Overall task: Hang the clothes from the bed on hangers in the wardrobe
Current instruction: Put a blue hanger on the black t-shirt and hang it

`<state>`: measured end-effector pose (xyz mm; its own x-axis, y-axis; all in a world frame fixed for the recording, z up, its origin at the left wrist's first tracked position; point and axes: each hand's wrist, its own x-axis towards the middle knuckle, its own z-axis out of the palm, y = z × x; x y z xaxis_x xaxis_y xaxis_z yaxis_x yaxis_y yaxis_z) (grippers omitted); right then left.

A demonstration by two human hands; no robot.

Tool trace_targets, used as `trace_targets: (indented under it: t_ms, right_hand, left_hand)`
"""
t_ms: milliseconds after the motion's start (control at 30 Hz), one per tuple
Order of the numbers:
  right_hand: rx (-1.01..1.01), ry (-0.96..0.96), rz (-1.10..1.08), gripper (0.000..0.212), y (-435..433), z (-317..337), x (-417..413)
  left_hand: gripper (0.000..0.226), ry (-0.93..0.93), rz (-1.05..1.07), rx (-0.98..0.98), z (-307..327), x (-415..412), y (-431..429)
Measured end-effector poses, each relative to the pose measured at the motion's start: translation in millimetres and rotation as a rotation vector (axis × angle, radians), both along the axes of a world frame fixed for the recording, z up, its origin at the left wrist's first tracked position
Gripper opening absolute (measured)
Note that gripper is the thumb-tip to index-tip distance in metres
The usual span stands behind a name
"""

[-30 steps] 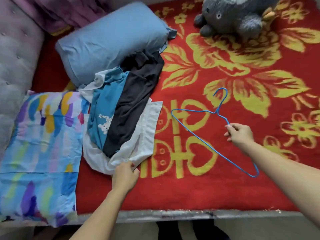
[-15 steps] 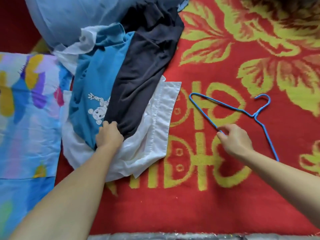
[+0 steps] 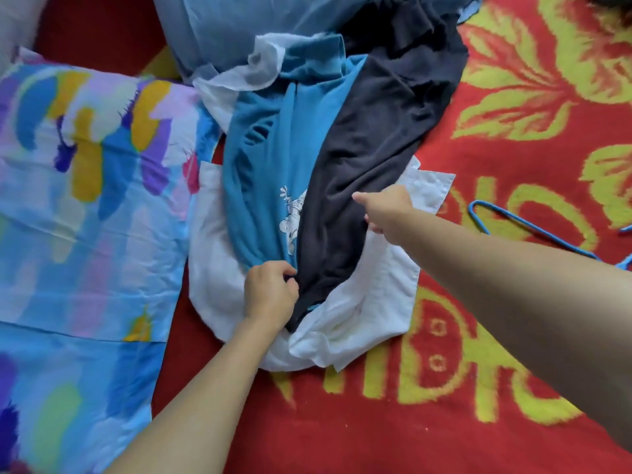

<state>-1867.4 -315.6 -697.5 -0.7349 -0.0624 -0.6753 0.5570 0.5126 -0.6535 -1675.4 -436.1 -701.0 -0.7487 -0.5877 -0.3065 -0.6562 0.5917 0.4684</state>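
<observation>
Head view: the task is at its beginning, in my judgement. Nothing hangs yet. The three clothes lie in one pile on the bed (image 3: pixel 478 405), in the middle of the picture: a white shirt (image 3: pixel 376 302) at the bottom, a blue shirt (image 3: pixel 266 165) with a cartoon print on it, and a dark garment (image 3: pixel 369 131) on top.

The left hand (image 3: pixel 272 292), at 6 o'clock of the pile, has curled fingers that pinch the lower edge of the dark garment. The right hand (image 3: pixel 386 210) is over the same garment, at 3 o'clock of the pile. It is blurred, so I cannot tell whether it grips or only touches.

The blue wire hanger (image 3: pixel 533 230) lies free on the bed at 3 o'clock, partly hidden by the right arm. The wardrobe is not in view.

A grey-blue pillow (image 3: pixel 239 25) at 12 o'clock lies under the tops of the clothes. A colourful pillow (image 3: pixel 85 165) at 9 o'clock touches the pile.
</observation>
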Motion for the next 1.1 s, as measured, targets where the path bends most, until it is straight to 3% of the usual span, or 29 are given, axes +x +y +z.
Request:
trace_targets:
  t_ms: [67,200,333,400,500,600,733,867,900,967,1033,1100]
  right_hand:
    - [0.034,-0.005,-0.047,0.012,4,-3,4]
    - [0.062,-0.020,-0.057,0.012,34,9,7]
    - [0.099,-0.117,-0.076,0.038,58,14,8]
    - [0.108,-0.096,-0.054,0.035,67,14,15]
    - [0.167,0.117,0.000,0.021,89,22,38]
    - [0.278,0.213,0.099,0.022,142,31,77]
    - [0.486,0.079,0.294,0.027,225,42,145]
    - [0.597,-0.195,0.510,0.040,286,34,216]
    - [0.578,-0.289,0.545,0.042,296,32,229]
    - [0.524,-0.397,0.567,0.027,305,32,237]
    - [0.556,-0.347,0.552,0.020,310,37,220]
    - [0.555,-0.150,0.349,0.045,317,31,195]
  left_hand:
    - [0.019,0.043,-0.037,0.167,13,7,11]
    - [0.015,-0.141,-0.262,0.674,52,10,35]
    - [0.017,-0.364,-0.491,0.832,79,7,68]
    - [0.016,-0.421,-0.499,0.817,77,9,75]
    - [0.016,-0.437,-0.448,0.661,62,13,65]
    - [0.005,-0.311,-0.369,0.442,51,7,51]
    - [0.025,0.004,-0.191,0.153,58,-40,41]
    - [0.049,0.198,-0.302,0.003,68,-103,62]
    - [0.055,0.199,-0.338,-0.001,70,-115,74]
    - [0.070,0.148,-0.430,0.018,67,-132,98]
    - [0.081,-0.028,-0.566,0.046,56,-136,122]
    - [0.065,-0.242,-0.718,-0.014,41,-128,142]
